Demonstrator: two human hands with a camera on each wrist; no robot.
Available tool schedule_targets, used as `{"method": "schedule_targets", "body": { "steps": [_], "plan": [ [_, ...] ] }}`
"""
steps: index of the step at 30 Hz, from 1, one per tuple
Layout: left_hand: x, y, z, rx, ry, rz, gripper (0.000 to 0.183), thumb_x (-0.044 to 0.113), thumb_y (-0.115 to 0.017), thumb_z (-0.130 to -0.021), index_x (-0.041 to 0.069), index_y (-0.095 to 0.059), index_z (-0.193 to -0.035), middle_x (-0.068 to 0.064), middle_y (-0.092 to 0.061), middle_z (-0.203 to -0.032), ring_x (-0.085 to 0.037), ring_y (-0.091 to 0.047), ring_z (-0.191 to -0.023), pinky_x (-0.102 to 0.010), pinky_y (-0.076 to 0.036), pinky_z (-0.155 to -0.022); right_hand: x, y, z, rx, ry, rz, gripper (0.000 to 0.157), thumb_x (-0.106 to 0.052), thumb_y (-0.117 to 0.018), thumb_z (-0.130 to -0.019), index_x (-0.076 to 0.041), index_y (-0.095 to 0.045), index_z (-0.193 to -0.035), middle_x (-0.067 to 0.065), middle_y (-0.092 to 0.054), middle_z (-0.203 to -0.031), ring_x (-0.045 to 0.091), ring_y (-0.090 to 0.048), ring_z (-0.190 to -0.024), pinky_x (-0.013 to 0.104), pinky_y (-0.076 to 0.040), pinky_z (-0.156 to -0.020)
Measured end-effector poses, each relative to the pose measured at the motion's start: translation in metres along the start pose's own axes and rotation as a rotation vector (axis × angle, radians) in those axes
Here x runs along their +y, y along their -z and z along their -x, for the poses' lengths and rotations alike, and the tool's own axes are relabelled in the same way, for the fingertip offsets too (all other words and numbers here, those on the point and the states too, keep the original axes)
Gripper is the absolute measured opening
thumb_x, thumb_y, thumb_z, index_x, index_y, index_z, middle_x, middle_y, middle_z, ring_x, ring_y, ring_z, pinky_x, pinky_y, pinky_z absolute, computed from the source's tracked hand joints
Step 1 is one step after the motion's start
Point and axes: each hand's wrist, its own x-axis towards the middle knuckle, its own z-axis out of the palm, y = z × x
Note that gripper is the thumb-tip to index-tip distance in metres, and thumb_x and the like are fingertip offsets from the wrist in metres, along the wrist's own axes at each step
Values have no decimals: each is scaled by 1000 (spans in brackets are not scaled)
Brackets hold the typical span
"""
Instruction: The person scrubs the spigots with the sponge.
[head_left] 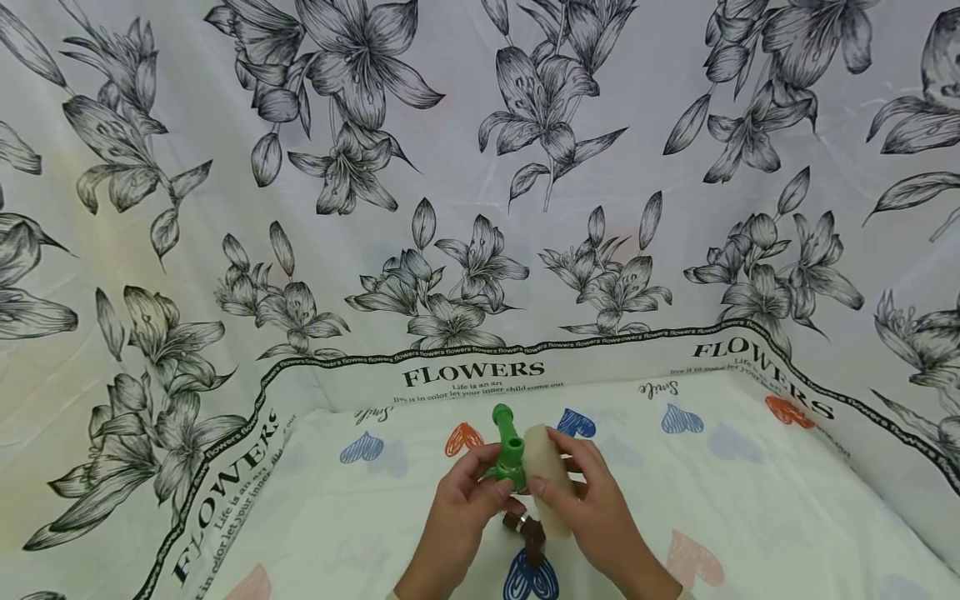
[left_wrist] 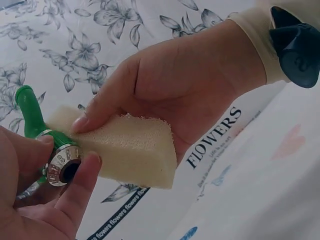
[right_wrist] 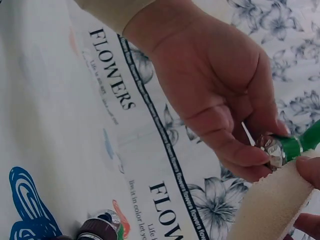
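In my left hand (head_left: pixel 467 498) I hold a green tap-like fitting (head_left: pixel 511 452) between thumb and fingers, its tube pointing up and away. A silver collar (left_wrist: pixel 61 162) with a dark round opening shows at its near end. My right hand (head_left: pixel 592 493) grips a cream sponge block (head_left: pixel 553 500), thumb on the near face and fingers behind. The sponge's side touches or nearly touches the green fitting. Under the hands lies a dark brown tap-like piece (head_left: pixel 534 535) with a silver band, partly covered by the left fingers in the head view.
A white cloth (head_left: pixel 360 517) with coloured hearts covers the surface. Behind and at both sides rises a flower-printed curtain (head_left: pixel 465 175), its black border running along the bottom. A dark blue device (left_wrist: pixel 299 55) sits on the right wrist.
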Motion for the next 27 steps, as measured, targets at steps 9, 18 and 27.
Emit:
{"method": "schedule_targets", "body": {
  "steps": [9, 18, 27],
  "plan": [
    [0, -4, -1, 98, 15, -44, 44, 8, -80, -101, 1, -68, -142, -18, -68, -131, -26, -74, -103, -40, -64, -92, -1, -3, 4, -66, -27, -53, 61, -30, -80, -102, -25, -57, -157, 4, -55, -140, 32, -55, -123, 32, -58, -94],
    [-5, 0, -6, 224, 24, -80, 46, 3, -73, -102, 1, -61, -146, -17, -63, -137, -28, -71, -119, -33, -62, -91, -11, -10, 16, -113, 55, -26, 62, -27, -85, -98, -33, -59, -155, -1, -55, -141, 30, -50, -125, 38, -56, -96],
    [-6, -3, -6, 196, 5, -8, 42, 2, -73, -102, -3, -62, -142, -17, -56, -149, -28, -69, -121, -33, -61, -93, -14, -10, 19, -123, 98, -13, 64, -24, -86, -97, -33, -59, -154, -2, -55, -141, 33, -49, -125, 42, -55, -97]
  ]
}}
